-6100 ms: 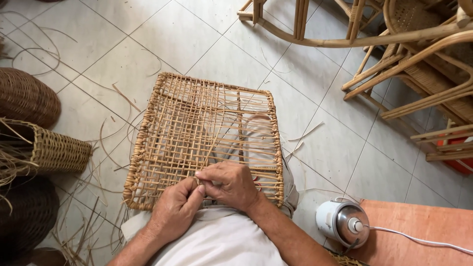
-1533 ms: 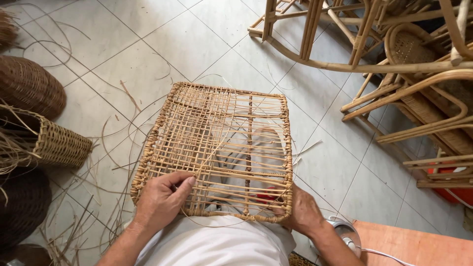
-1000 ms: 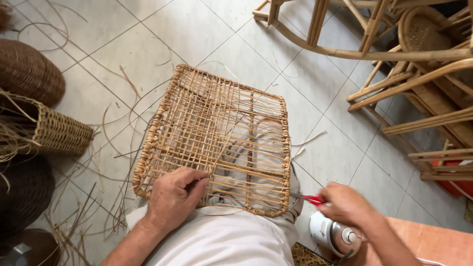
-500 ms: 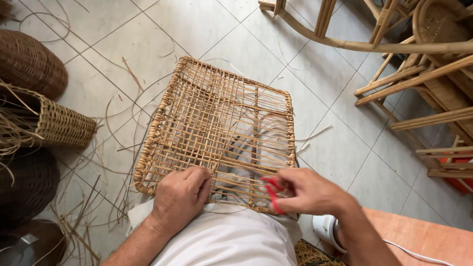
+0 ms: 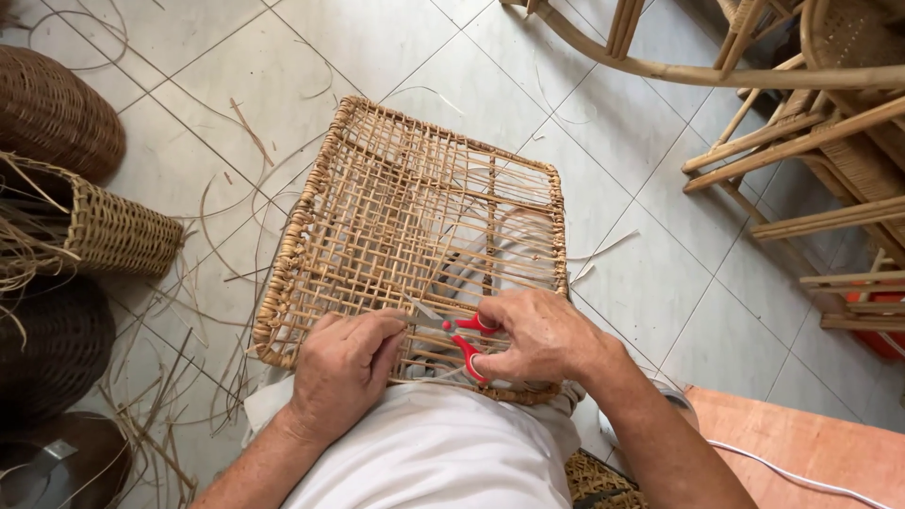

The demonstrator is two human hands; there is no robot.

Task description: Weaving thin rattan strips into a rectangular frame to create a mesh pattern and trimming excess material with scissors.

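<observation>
A square woven rattan panel point(image 5: 405, 217) rests on my lap, its far edge tilted out over the tiled floor. My left hand point(image 5: 341, 369) presses on the near edge of the panel, fingers pinching a strand. My right hand point(image 5: 534, 336) grips red-handled scissors point(image 5: 462, 341), whose blades point left toward the fingertips of my left hand, right over the weave.
Woven baskets point(image 5: 90, 226) and a dark round basket point(image 5: 52, 113) stand at the left, with loose rattan strips point(image 5: 179, 377) scattered on the tiles. Rattan chair frames point(image 5: 801, 123) crowd the upper right. An orange board point(image 5: 801, 452) with a white cable lies at lower right.
My right hand went off to the right, came back with the red scissors, and now holds them at the panel's near edge beside my left hand.
</observation>
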